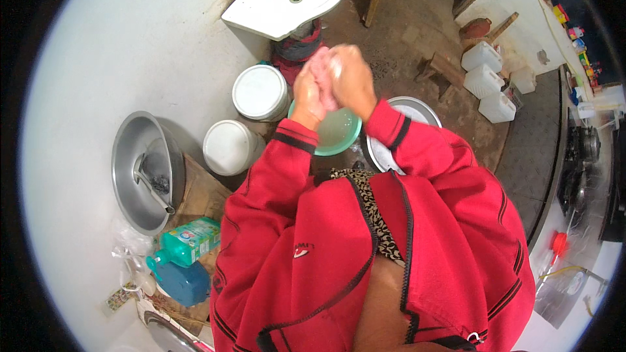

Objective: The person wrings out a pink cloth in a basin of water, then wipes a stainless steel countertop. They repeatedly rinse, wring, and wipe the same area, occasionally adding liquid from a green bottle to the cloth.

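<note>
My left hand (309,90) and my right hand (350,76) are pressed together around a pink cloth (321,71), which is bunched between them. White suds show on the back of my right hand. Below the hands stands a green plastic basin (337,132) holding cloudy water. To its right, partly hidden by my right sleeve, is a round metal basin (421,106) with a whitish content that I cannot make out.
Two white lidded buckets (260,92) stand left of the green basin. A white washbasin (293,0) is on the wall ahead. A steel bowl (142,171) and a green bottle (190,242) are at left. White jugs (482,76) and a wooden stool (442,72) stand at right.
</note>
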